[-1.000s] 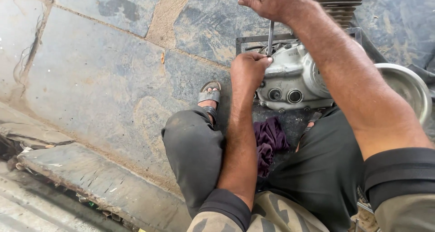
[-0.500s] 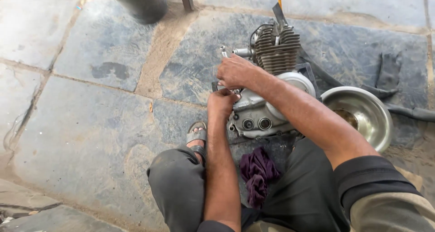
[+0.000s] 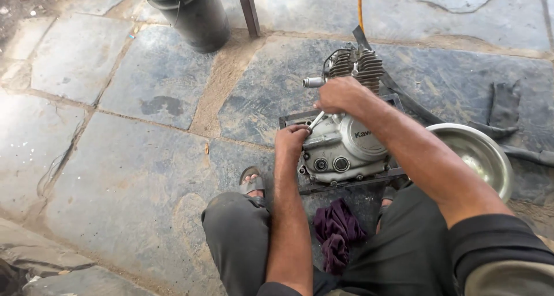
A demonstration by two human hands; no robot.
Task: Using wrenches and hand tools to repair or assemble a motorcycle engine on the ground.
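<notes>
From the head view I look down at a small grey metal motorcycle engine with a finned cylinder (image 3: pixel 346 135), standing upright in a dark metal frame stand (image 3: pixel 346 183) on the stone-slab floor (image 3: pixel 144 175), just beyond my knees and a little right of centre. I judge the stand is there to keep the engine steady while its side cover faces me.

My right hand (image 3: pixel 340 94) is closed in a fist around the handle of a slim silver driver-type tool (image 3: pixel 315 120), whose shaft slants down and to the left toward the upper left edge of the cover. My left hand (image 3: pixel 292 139) is curled against that same edge, fingers bent around the tool's lower end; I cannot tell whether it pinches the tip or only braces the casing. Holding the tool high and low like this seems meant to keep it seated.

A crumpled dark purple rag (image 3: pixel 337 232) lies near, between my legs, within easy reach. A round shiny steel bowl (image 3: pixel 479 157) sits just right of the engine. My sandalled foot (image 3: pixel 252 183) rests left of the stand. Far left stands a black plastic bucket (image 3: pixel 187 13), beside a thin dark post (image 3: pixel 248 10).
</notes>
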